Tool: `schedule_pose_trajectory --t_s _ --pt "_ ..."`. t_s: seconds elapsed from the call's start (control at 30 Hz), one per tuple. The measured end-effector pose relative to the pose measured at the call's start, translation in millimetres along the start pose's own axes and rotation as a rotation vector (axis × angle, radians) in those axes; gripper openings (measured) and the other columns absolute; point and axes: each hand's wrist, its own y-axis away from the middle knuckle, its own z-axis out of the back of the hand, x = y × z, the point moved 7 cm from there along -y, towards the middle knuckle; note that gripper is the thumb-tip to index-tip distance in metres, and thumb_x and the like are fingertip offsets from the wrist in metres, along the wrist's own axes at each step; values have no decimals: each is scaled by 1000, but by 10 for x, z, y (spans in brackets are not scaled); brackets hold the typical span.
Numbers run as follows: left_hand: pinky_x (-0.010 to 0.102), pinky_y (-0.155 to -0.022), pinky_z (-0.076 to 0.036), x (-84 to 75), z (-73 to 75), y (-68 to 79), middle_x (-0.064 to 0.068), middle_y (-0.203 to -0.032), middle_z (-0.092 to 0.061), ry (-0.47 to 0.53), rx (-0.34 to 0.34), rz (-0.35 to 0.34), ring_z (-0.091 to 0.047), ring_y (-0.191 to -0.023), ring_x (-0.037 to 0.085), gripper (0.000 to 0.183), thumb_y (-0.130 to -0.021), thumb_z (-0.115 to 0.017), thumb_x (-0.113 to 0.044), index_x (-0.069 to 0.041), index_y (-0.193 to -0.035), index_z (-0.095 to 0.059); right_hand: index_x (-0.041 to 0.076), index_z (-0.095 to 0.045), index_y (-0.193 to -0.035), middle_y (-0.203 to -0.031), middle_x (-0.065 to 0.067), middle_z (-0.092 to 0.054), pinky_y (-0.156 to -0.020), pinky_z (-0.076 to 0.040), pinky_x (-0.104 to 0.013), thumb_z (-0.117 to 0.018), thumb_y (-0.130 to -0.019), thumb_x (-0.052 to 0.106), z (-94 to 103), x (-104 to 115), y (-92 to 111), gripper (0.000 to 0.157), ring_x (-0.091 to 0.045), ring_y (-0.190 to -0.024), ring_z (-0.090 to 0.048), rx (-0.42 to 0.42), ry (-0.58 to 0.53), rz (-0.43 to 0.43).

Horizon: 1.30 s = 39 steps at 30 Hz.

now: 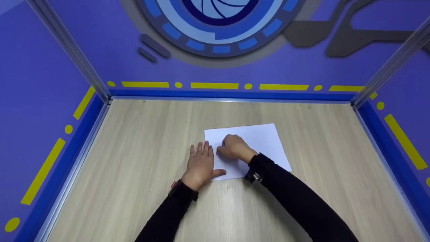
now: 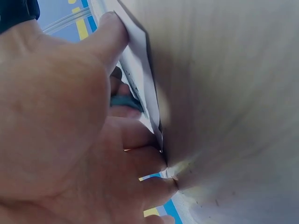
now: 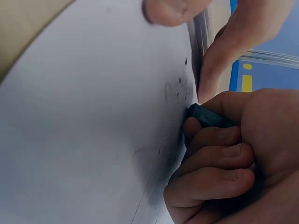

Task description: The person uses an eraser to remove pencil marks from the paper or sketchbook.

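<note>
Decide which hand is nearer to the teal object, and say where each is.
Right. The right hand grips the teal object; the left hand lies apart from it, at the paper's left edge.

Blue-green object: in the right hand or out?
In: the right wrist view shows the right hand gripping the blue-green object, one end exposed.

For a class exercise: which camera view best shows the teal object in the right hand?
The right wrist view: the teal object shows close up, its end by the paper. The left wrist view shows only part of it; in the head view, the right hand mostly hides it.
</note>
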Motion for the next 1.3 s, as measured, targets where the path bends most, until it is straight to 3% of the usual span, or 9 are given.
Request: schedule_pose_trajectory --t_s 0.17,0.37,0.5,0.6,0.77,0.87,1.07,1.17,1.3 --pt "65 -138 -19 9 -40 -28 26 -180 -31 30 -25 -5 -27 -170 43 119 -93 -67 -81 6 -169 -36 9 -71 -76 -75 -3 -60 -66 -44 -33 -71 -95 29 237 -116 391 27 -22 -72 -56 -18 -22 -33" --pt "64 -140 -16 10 -34 -5 24 -183 -24 23 9 5 -21 -173 42 120 -95 -63 -82 5 -171 -31 10 -67 -72 -70 1 -51 -63 -38 -32 -71 -95 29 432 -589 653 30 -19 -68 -49 -61 -50 -41" --pt "63 -140 -16 9 -21 7 23 -183 -23 24 16 4 -20 -173 41 119 -96 -62 -82 4 -172 -30 -2 -80 -96 -93 -11 -70 -77 -52 -38 -71 -97 31 618 -999 829 34 -24 -84 -61 -75 -51 -92" --pt "63 -140 -16 6 -8 17 24 -183 -24 32 7 2 -20 -173 41 119 -96 -63 -81 4 -172 -30 -7 -78 -115 -108 -17 -72 -82 -55 -41 -70 -99 32 739 -1313 965 43 -27 -93 -64 -69 -65 -164" --pt "63 -140 -16 3 -9 22 24 -183 -24 48 4 -5 -20 -173 42 118 -96 -64 -80 4 -172 -30 7 -66 -79 -77 -3 -55 -62 -43 -31 -68 -97 30 856 -1625 1112 30 -20 -72 -55 -80 -90 -214" --pt "64 -140 -16 -5 -10 25 25 -183 -24 54 4 -11 -20 -173 43 119 -96 -65 -80 5 -171 -30 14 -55 -71 -69 1 -47 -57 -39 -29 -67 -98 28 861 -1647 1139 33 -17 -65 -50 -81 -95 -216" --pt "64 -140 -16 -9 -27 22 26 -183 -23 62 5 -12 -19 -173 44 119 -96 -65 -79 5 -171 -30 9 -61 -76 -73 -1 -49 -60 -40 -30 -66 -100 29 876 -1535 1147 31 -20 -68 -53 -76 -53 -200" --pt "64 -140 -15 -2 -26 23 26 -183 -23 63 5 -10 -19 -173 44 119 -96 -65 -80 5 -172 -30 9 -66 -83 -76 -1 -49 -63 -40 -31 -68 -101 33 854 -1430 1104 30 -20 -73 -52 -73 -72 -180" --pt "63 -140 -15 -3 -16 22 26 -183 -22 67 4 -10 -18 -173 44 120 -96 -65 -80 5 -172 -29 15 -54 -72 -69 4 -40 -61 -35 -31 -69 -100 33 769 -1177 998 37 -17 -67 -45 -48 -95 -118"
